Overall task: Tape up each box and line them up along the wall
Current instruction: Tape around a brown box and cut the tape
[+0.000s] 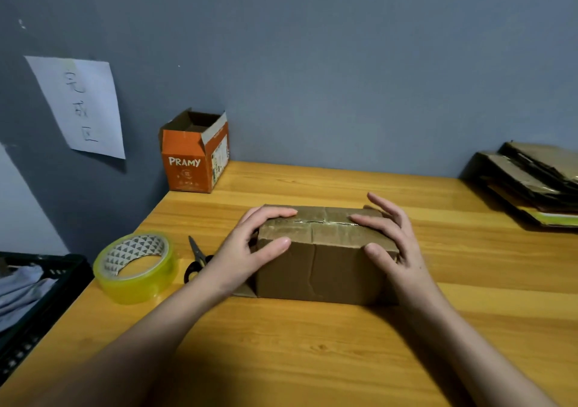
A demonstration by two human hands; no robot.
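A brown cardboard box (325, 259) lies in the middle of the wooden table (312, 344), its top flaps folded down with a seam along the middle. My left hand (250, 250) grips its left end, thumb on the front face and fingers on top. My right hand (387, 238) rests on the right end, index finger along the seam, the other fingers spread above the box. A roll of clear yellowish tape (136, 266) lies left of the box, with black-handled scissors (197, 258) beside it. An open orange box (195, 152) marked PRAMY stands against the wall.
A stack of flattened cardboard (531, 181) lies at the table's right back edge. A black crate (37, 306) holding cloth sits below the table's left edge. A paper sign (79, 105) hangs on the grey wall.
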